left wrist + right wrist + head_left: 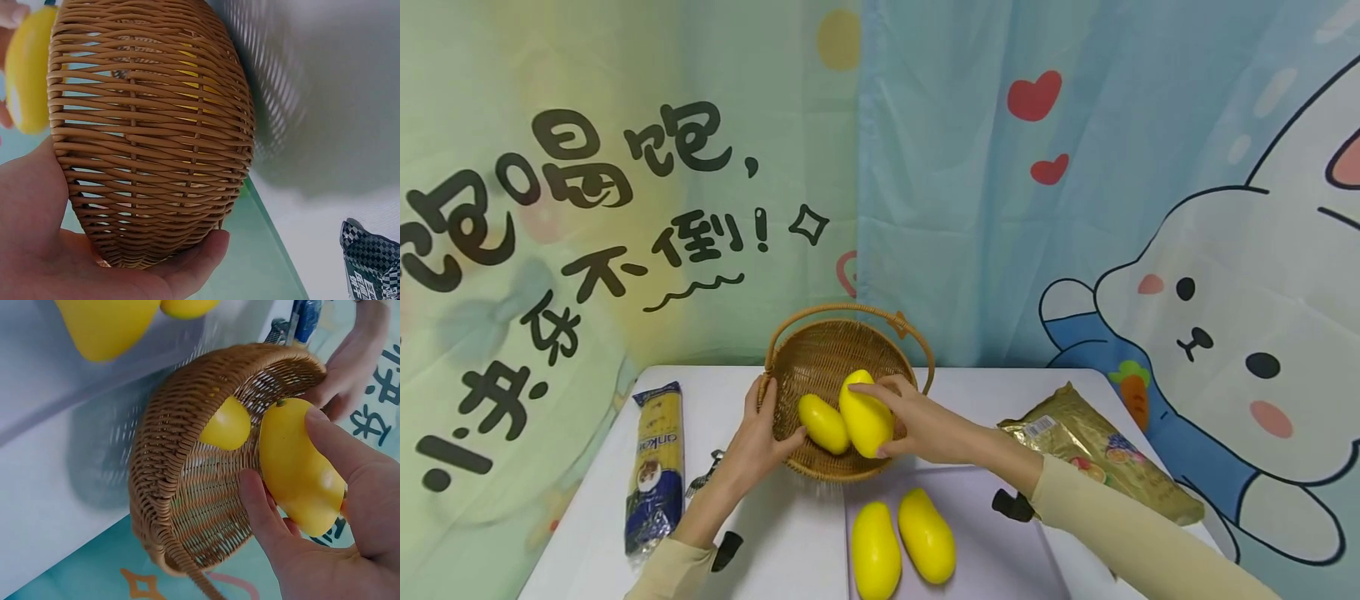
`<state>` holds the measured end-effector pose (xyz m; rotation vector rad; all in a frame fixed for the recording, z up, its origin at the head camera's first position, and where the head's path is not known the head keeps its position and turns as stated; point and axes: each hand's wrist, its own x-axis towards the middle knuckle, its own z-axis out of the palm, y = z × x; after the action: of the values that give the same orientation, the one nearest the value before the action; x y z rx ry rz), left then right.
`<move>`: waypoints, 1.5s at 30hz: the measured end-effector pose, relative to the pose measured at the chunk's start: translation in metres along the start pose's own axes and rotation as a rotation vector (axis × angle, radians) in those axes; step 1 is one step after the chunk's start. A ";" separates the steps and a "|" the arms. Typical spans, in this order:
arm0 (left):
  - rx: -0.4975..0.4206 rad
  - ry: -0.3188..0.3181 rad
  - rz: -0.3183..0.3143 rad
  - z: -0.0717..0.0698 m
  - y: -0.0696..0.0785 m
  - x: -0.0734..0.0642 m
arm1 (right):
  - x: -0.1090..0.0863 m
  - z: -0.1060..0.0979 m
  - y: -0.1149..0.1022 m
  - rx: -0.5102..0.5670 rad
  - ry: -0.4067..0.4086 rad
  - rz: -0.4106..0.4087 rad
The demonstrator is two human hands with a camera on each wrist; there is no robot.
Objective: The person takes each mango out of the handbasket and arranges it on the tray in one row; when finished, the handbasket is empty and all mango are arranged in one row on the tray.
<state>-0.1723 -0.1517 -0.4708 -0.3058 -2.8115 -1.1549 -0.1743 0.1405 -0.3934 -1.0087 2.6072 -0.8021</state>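
Observation:
My left hand (765, 439) grips the left side of a brown wicker basket (838, 337), thumb at the rim and fingers spread under its outer wall in the left wrist view. The basket is tilted, its mouth facing me. In my right hand (925, 421) is a yellow mango (300, 465), pinched between thumb and fingers at the basket's mouth. Another yellow mango (823, 423) lies inside the basket, partly hidden by the wall in the right wrist view. In front of the basket, two more mangoes, one left (876, 550) and one right (927, 536), lie side by side.
A pale purple mat (1000, 533) lies under the two front mangoes on the white table (767, 550). At the left are a yellow and blue packet (655, 467) and a small dark checkered packet (372, 265). A gold bag (1105, 454) lies at the right; a printed curtain (940, 250) hangs behind.

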 end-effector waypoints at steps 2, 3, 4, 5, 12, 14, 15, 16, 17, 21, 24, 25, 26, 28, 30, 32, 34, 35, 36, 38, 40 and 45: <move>0.003 -0.003 0.003 0.000 0.000 0.000 | -0.014 -0.002 -0.001 0.048 0.001 0.015; 0.006 -0.003 0.004 0.001 0.000 0.000 | -0.022 -0.004 -0.001 0.069 0.001 0.022; 0.005 -0.004 0.003 0.001 0.000 0.000 | -0.029 -0.006 -0.002 0.090 0.003 0.029; 0.004 -0.008 0.001 0.001 0.000 0.000 | -0.036 -0.008 -0.002 0.113 0.005 0.040; 0.006 -0.014 0.001 0.000 -0.001 0.000 | -0.084 -0.021 0.009 0.183 0.040 0.083; 0.003 -0.019 0.000 0.000 -0.001 0.000 | -0.094 -0.023 0.014 0.203 0.046 0.095; 0.003 -0.021 -0.003 0.000 -0.002 0.000 | -0.100 -0.024 0.017 0.213 0.048 0.102; 0.004 -0.022 -0.002 0.000 -0.002 0.000 | -0.104 -0.023 0.020 0.219 0.049 0.112; 0.005 -0.023 -0.001 -0.001 -0.002 0.000 | -0.108 -0.023 0.023 0.229 0.048 0.119; 0.006 -0.024 -0.005 -0.001 -0.003 0.000 | -0.121 -0.020 0.034 0.258 0.039 0.148; 0.007 -0.022 -0.003 -0.001 -0.003 0.000 | -0.130 -0.016 0.043 0.274 0.019 0.179; 0.007 -0.021 -0.002 -0.001 -0.003 0.001 | -0.132 -0.014 0.046 0.287 0.008 0.192; 0.005 -0.020 -0.002 -0.001 -0.003 0.001 | -0.134 -0.012 0.050 0.299 -0.005 0.197; 0.003 -0.019 -0.003 0.000 -0.003 0.001 | -0.138 -0.007 0.058 0.322 -0.028 0.215; -0.002 -0.023 -0.012 0.000 -0.003 0.000 | -0.141 -0.001 0.066 0.352 -0.058 0.225; -0.003 -0.026 -0.015 0.000 -0.003 0.001 | -0.144 0.005 0.074 0.386 -0.089 0.231; -0.001 -0.030 -0.018 0.000 -0.003 0.001 | -0.145 0.012 0.079 0.410 -0.118 0.248; -0.001 -0.031 -0.019 0.000 -0.003 0.001 | -0.146 0.015 0.081 0.412 -0.131 0.252; -0.002 -0.031 -0.020 0.000 -0.003 0.001 | -0.146 0.018 0.082 0.418 -0.143 0.253; -0.005 -0.033 -0.023 0.000 -0.003 0.001 | -0.146 0.023 0.083 0.417 -0.158 0.251; -0.007 -0.032 -0.024 0.000 -0.003 0.001 | -0.146 0.027 0.084 0.427 -0.169 0.236; 0.001 -0.029 -0.019 0.000 -0.003 0.001 | -0.147 0.035 0.086 0.486 -0.189 0.206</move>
<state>-0.1739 -0.1534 -0.4725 -0.2988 -2.8456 -1.1619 -0.0992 0.2786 -0.4683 -0.6304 2.1550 -1.1454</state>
